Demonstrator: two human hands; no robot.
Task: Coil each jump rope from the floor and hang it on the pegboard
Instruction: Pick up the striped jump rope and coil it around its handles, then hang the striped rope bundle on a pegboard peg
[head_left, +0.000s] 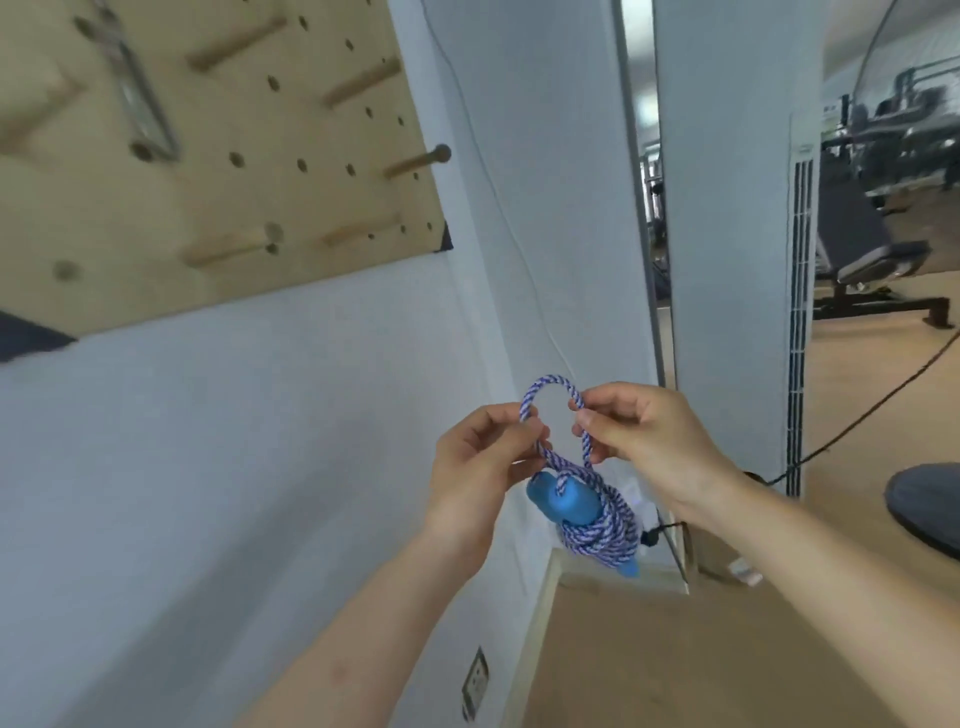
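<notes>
A blue-and-white braided jump rope (597, 525) is wound into a tight coil around its blue handles (563, 501) and hangs in the air in front of me. A small loop of the rope (550, 387) stands up above the coil. My left hand (483, 467) pinches the loop's left side. My right hand (649, 431) pinches its right side. The wooden pegboard (218, 156) is on the white wall at upper left, well above my hands, with several wooden pegs (415, 162) sticking out.
A metal item (137, 104) hangs on the pegboard's upper left. A thin white cable (519, 249) runs down the wall corner. A wall outlet (475, 680) sits low down. Gym benches (872, 249), a dark round object (930, 504) and a black cable (857, 421) are to the right on the wooden floor.
</notes>
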